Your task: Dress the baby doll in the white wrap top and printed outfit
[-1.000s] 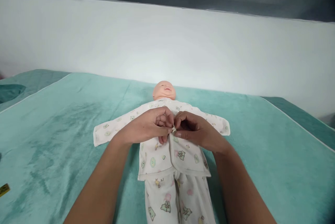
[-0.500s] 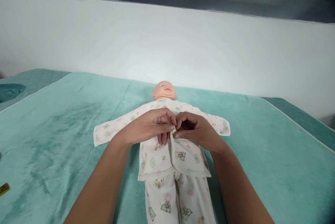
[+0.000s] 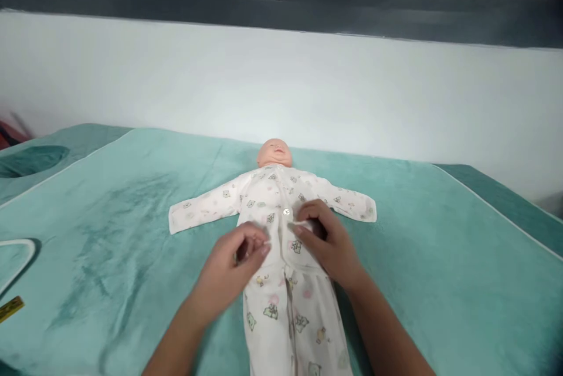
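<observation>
White, the jacket (image 3: pixel 258 194) lay on the doll (image 3: pixel 275 154). Our right hand (image 3: pixel 331 242) had its fingertips slightly apart beside the button (image 3: pixel 287 212); whether our left hand (image 3: pixel 229 264) pinched cloth, we couldn't tell. We judged flat, even front edges (image 3: pixel 282 242) best.

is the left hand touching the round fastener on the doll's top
Apart. The head view shows a strip of the patterned top between the left hand and the round fastener, which lies beyond that hand.
</observation>
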`<state>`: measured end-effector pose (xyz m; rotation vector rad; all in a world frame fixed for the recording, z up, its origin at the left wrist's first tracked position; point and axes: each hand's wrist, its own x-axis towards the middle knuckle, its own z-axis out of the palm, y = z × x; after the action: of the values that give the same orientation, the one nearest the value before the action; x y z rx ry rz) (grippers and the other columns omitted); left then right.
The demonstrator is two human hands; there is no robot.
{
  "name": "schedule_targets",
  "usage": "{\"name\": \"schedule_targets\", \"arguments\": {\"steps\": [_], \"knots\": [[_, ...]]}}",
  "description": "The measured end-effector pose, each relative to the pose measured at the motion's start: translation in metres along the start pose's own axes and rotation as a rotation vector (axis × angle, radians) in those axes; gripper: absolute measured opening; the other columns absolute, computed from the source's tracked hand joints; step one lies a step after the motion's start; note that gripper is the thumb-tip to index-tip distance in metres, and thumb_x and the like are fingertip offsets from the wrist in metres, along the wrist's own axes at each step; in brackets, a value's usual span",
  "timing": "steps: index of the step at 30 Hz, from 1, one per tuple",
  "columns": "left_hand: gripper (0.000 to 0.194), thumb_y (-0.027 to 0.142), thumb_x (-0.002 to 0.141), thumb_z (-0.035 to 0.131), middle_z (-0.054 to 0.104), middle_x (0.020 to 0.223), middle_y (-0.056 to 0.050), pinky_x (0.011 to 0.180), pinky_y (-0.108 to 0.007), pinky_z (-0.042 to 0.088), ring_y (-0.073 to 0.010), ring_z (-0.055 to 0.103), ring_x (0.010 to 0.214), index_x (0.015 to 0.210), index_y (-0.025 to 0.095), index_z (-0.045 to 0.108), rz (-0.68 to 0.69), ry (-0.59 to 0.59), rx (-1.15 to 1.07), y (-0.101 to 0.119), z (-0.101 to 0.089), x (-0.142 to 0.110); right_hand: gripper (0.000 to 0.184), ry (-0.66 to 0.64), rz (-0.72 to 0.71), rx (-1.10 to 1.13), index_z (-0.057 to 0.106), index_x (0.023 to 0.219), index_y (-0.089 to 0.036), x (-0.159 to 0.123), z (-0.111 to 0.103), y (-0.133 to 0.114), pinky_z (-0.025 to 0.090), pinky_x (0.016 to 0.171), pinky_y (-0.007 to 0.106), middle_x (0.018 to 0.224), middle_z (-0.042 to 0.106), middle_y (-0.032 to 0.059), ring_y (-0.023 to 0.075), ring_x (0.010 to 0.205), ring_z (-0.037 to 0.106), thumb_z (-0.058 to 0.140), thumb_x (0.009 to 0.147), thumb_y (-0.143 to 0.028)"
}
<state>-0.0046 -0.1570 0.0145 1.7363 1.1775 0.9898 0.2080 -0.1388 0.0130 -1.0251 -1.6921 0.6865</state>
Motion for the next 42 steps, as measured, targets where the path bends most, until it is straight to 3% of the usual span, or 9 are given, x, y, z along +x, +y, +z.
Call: {"name": "schedule_targets", "arguments": {"steps": [4,8,15,21,30,34,37,39,42], "knots": [[0.015,0.021,0.088,0.054,0.057,0.107,-0.005,0.081,-0.028,0.046,-0.017,0.055,0.098,0.102,0.024,0.059,0.174,0.147,0.188,-0.02,0.014,-0.047,0.006,0.029,-0.031,-0.044,0.058,0.094,-0.024,-0.051,-0.002,0.002,0.043,0.084,0.031,0.103,0.052,0.0043,0.0168,0.099,0.053,0.061,0.089,-0.022],[0.027,0.016,0.088,0.048,0.055,0.114,-0.006,0.09,-0.033,0.046,-0.0195,0.054,0.107,0.111,0.026,0.057,0.163,0.251,0.298,-0.029,0.017,-0.062,0.021,0.05,0.083,-0.116,0.055,0.108,-0.027,-0.082,-0.011,0.003,0.047,0.079,0.028,0.116,0.049,0.0058,0.0171,0.1,0.053,0.062,0.088,-0.028],[0.009,0.024,0.088,0.047,0.06,0.09,-0.003,0.08,-0.032,0.044,-0.018,0.056,0.086,0.089,0.021,0.056,0.045,0.325,0.214,-0.039,0.02,-0.059,0.015,-0.045,0.125,-0.419,0.054,0.108,-0.023,-0.097,-0.021,0.005,0.045,0.087,0.035,0.111,0.055,0.0074,0.0199,0.1,0.053,0.047,0.094,-0.023],[0.008,0.023,0.081,0.054,0.058,0.078,0.001,0.074,-0.027,0.042,-0.0154,0.054,0.077,0.075,0.02,0.05,-0.013,0.373,0.046,-0.036,0.016,-0.066,0.007,0.009,0.13,-0.439,0.051,0.084,-0.02,-0.098,-0.026,0.001,0.042,0.068,0.029,0.083,0.054,0.002,0.0156,0.074,0.05,0.048,0.09,-0.022],[0.007,0.022,0.08,0.052,0.055,0.075,0.001,0.07,-0.025,0.04,-0.0144,0.051,0.073,0.074,0.02,0.048,-0.019,0.287,0.014,-0.037,0.014,-0.072,0.007,-0.093,0.166,-0.481,0.05,0.08,-0.021,-0.106,-0.04,-0.004,0.04,0.07,0.027,0.084,0.055,0.0008,0.0152,0.077,0.051,0.048,0.087,-0.022],[0.009,0.026,0.082,0.051,0.057,0.079,-0.001,0.073,-0.026,0.043,-0.0157,0.053,0.078,0.076,0.019,0.053,0.006,-0.003,-0.011,-0.025,-0.008,-0.066,0.019,-0.245,0.16,-0.424,0.054,0.082,-0.021,-0.09,-0.064,0.007,0.043,0.073,0.028,0.087,0.057,0.0019,0.016,0.08,0.054,0.046,0.092,-0.035],[0.022,0.038,0.086,0.049,0.062,0.086,-0.004,0.079,-0.029,0.046,-0.0191,0.058,0.085,0.084,0.019,0.061,-0.033,-0.162,-0.005,-0.028,-0.039,-0.056,0.026,0.01,0.261,-0.514,0.057,0.095,-0.02,-0.068,-0.095,0.036,0.045,0.077,0.03,0.103,0.059,0.007,0.019,0.09,0.057,0.051,0.087,-0.044],[0.024,0.04,0.085,0.05,0.063,0.089,-0.005,0.08,-0.032,0.048,-0.0208,0.059,0.086,0.087,0.02,0.063,-0.095,0.006,0.108,-0.04,-0.059,-0.047,0.041,0.257,0.419,-0.642,0.057,0.106,-0.017,-0.051,-0.115,0.058,0.045,0.079,0.033,0.111,0.059,0.0118,0.0214,0.091,0.058,0.055,0.082,-0.049],[0.037,0.038,0.081,0.051,0.058,0.106,-0.008,0.082,-0.035,0.049,-0.0216,0.06,0.087,0.111,0.019,0.06,-0.181,0.409,0.433,-0.061,-0.077,-0.032,0.047,0.285,0.556,-0.742,0.058,0.108,-0.016,-0.027,-0.131,0.088,0.044,0.076,0.034,0.107,0.064,0.0115,0.0231,0.088,0.06,0.053,0.081,-0.054]]}}
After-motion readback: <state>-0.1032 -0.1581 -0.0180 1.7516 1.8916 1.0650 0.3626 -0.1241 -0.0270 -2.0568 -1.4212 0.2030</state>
